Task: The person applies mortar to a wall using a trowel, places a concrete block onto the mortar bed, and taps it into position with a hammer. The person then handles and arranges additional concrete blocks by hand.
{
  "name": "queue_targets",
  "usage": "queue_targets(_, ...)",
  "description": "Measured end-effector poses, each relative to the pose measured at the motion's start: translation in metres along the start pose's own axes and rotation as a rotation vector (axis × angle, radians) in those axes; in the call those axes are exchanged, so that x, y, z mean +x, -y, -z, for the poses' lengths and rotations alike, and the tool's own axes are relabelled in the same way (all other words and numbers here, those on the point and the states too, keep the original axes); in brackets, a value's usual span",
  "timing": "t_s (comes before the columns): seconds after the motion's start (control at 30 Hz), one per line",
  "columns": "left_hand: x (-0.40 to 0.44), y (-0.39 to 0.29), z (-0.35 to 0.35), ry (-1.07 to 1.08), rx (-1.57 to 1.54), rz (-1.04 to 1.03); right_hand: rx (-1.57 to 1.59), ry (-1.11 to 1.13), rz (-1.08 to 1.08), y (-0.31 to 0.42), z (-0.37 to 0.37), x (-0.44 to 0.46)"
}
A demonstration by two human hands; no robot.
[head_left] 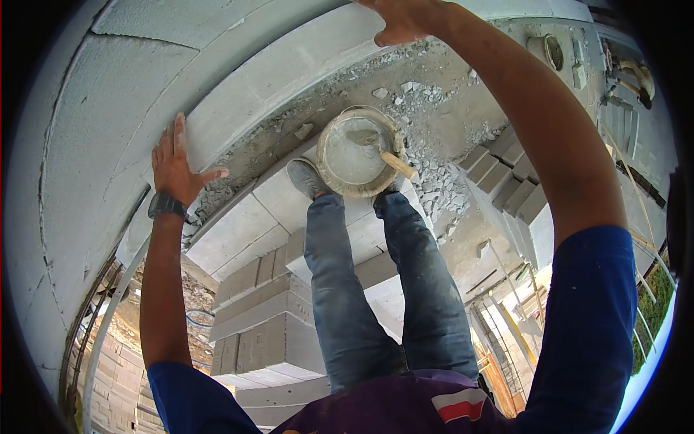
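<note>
My left hand (176,160), with a dark watch on the wrist, is open with its fingers stretched out against the pale block wall (123,94). Its thumb points right, over a long pale block (278,69) in the wall's bottom row. At the top edge my right hand (406,20) rests by the far end of that row, thumb apart from the fingers; its fingertips are partly cut off. Between my feet stands a round bucket (334,179) of wet grey mortar (352,165). A trowel (396,164) lies in it, its wooden handle over the rim.
I stand on stacked pale blocks (249,224), with more block stacks (513,181) to the right. Broken rubble (441,195) covers the floor around the bucket. Another bucket (553,52) stands at the upper right, and a person (637,76) is partly visible farther off.
</note>
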State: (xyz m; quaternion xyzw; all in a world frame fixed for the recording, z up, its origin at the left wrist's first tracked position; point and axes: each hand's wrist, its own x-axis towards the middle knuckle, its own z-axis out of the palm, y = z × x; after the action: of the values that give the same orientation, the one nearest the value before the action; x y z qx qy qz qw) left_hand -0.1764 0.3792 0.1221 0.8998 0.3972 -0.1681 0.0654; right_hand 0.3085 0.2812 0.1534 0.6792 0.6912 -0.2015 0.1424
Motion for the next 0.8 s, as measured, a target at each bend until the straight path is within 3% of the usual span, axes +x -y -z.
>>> queue_targets(0.17,-0.041,0.024,-0.012,0.022,0.110,0.106,-0.125,0.054,-0.003,-0.033,0.003,-0.025)
queue_targets(0.3,-0.058,0.041,-0.019,0.044,0.125,0.236,-0.216,-0.045,0.058,-0.047,-0.025,-0.024)
queue_targets(0.5,-0.052,0.059,-0.033,-0.111,-0.034,0.096,-0.253,-0.132,-0.035,-0.019,-0.034,-0.027)
queue_targets(0.67,-0.054,0.071,-0.040,-0.104,-0.088,0.047,-0.236,-0.122,-0.128,-0.016,-0.043,-0.018)
queue_targets(0.8,-0.051,0.064,-0.037,-0.133,-0.089,0.022,-0.214,-0.166,-0.064,-0.023,-0.047,-0.019)
